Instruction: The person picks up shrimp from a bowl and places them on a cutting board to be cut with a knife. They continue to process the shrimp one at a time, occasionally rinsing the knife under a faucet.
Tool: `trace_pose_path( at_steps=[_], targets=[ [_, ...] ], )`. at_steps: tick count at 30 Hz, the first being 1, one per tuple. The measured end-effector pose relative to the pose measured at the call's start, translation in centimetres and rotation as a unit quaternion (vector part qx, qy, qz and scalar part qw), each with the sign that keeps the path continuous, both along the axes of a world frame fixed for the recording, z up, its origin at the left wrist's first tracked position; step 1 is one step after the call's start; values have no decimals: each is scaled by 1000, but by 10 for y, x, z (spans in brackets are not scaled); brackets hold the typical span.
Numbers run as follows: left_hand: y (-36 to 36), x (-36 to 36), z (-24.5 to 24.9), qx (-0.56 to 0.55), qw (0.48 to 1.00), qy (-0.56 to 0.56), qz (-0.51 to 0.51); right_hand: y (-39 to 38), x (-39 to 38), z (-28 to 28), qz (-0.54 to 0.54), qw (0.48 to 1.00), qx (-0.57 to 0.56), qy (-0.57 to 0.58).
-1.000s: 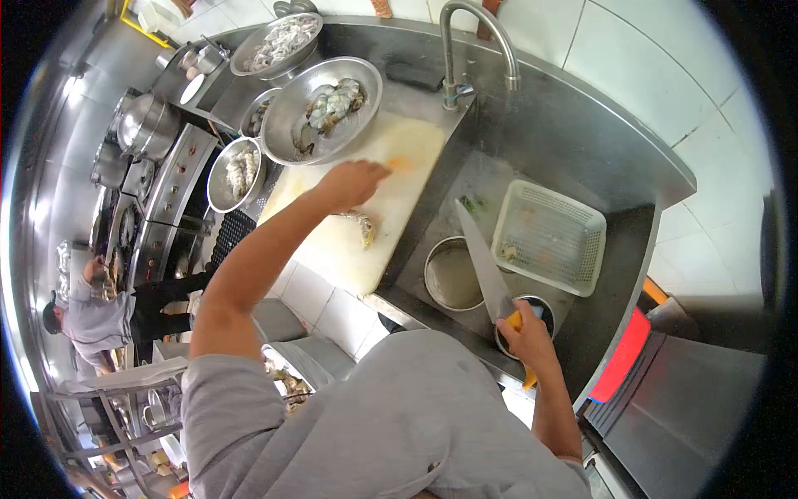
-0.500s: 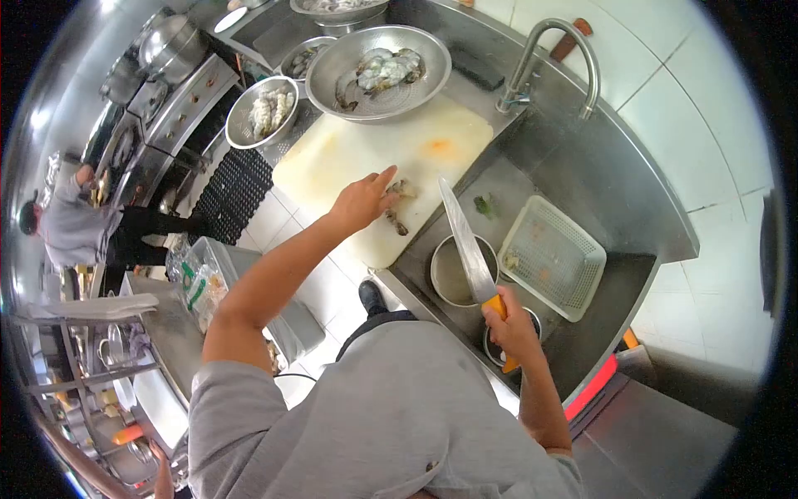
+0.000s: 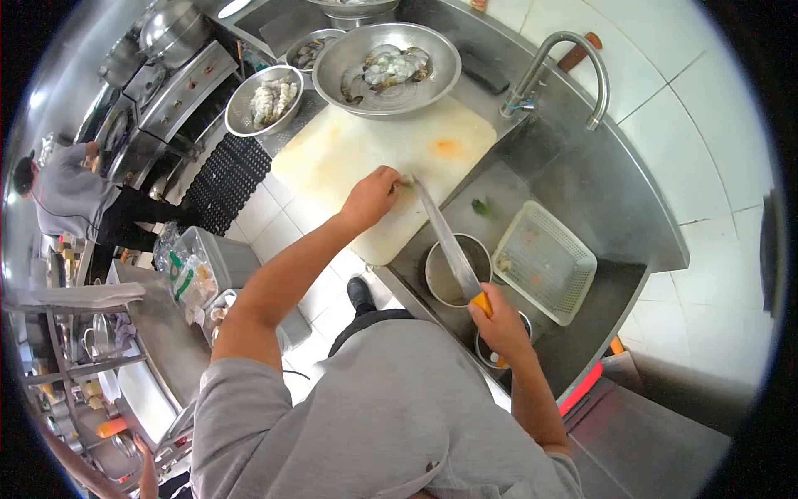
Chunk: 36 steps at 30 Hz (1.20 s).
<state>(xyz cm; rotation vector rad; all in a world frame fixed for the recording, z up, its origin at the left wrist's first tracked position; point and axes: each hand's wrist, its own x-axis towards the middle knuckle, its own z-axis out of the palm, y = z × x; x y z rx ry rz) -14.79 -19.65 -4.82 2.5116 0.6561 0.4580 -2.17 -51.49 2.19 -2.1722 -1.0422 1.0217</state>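
Note:
My right hand (image 3: 501,323) grips the orange handle of a long knife (image 3: 450,246), whose blade points up and left over the sink edge. Its tip meets a small shrimp (image 3: 406,180) at my left hand (image 3: 371,200). The fingers of that hand are closed on the shrimp, hiding most of it, above the white cutting board (image 3: 320,170). Behind the board stands a wide colander (image 3: 391,105) with grey unpeeled-looking shrimp (image 3: 395,66). To its left, a smaller metal bowl (image 3: 239,112) holds pale shrimp (image 3: 273,101).
In the sink (image 3: 573,158) on the right are a pale plastic basket (image 3: 586,274), a metal pot (image 3: 431,279) and a green scrap (image 3: 480,206). A curved faucet (image 3: 600,75) rises behind. Another person (image 3: 75,187) stands at far left, past a grey bin (image 3: 229,254).
The knife tip has swung left onto the shrimp. My left fingers have closed around the shrimp, which lay more exposed on the board before. The view has shifted slightly.

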Motion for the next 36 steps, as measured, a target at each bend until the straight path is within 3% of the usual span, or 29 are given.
trace_pose_path(
  at_steps=[2,8,11,14,17,22,25,34,36],
  targets=[
    [-8,1,9,-105,991,-60,52,4,-1,3,16,999,5,-37],
    [-15,-11,14,-28,999,12,39,12,3,1,35,994,-11,-106],
    [-16,-14,7,-114,992,-41,22,14,2,10,20,992,-13,-120],
    [-19,-11,1,-29,994,-103,-9,12,7,15,28,988,-5,-154],
    [-21,-10,0,27,995,-95,-31,10,13,12,45,979,-9,-197],
    [-22,-9,4,23,997,-62,-51,8,28,8,103,956,29,-273],
    [-22,-8,7,31,996,-59,-57,10,31,16,114,946,-5,-305],
    [-22,-6,9,3,998,-28,-60,10,48,16,147,945,5,-292],
    [-22,-6,9,3,998,-29,-58,18,48,20,149,948,-47,-277]
  ],
)
